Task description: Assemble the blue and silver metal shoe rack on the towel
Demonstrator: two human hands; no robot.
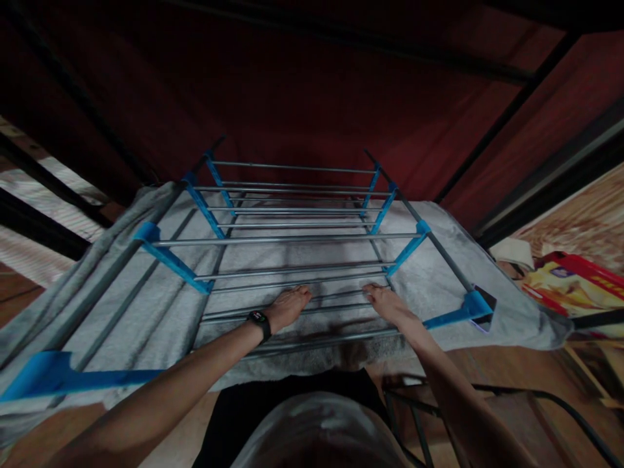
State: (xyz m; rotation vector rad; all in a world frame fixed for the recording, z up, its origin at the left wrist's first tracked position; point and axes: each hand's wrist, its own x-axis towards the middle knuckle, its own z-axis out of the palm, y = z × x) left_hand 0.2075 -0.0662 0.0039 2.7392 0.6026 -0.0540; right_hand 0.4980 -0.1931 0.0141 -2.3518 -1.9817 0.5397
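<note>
A shoe rack of grey metal tubes and blue plastic brackets lies across a grey cloth in front of me. My left hand, with a dark smartwatch on its wrist, is closed at a near crossbar, fingers curled around it. To its right, my right hand also closes on a crossbar, near the right-side blue bracket. Both hands partly cover the tubes beneath them. Another blue bracket sits at the rack's near left corner.
The grey fleece cloth covers the surface under the rack. By the near right corner lies a phone. A red and yellow package is farther right. Dark frame posts stand at both sides, with a red curtain behind.
</note>
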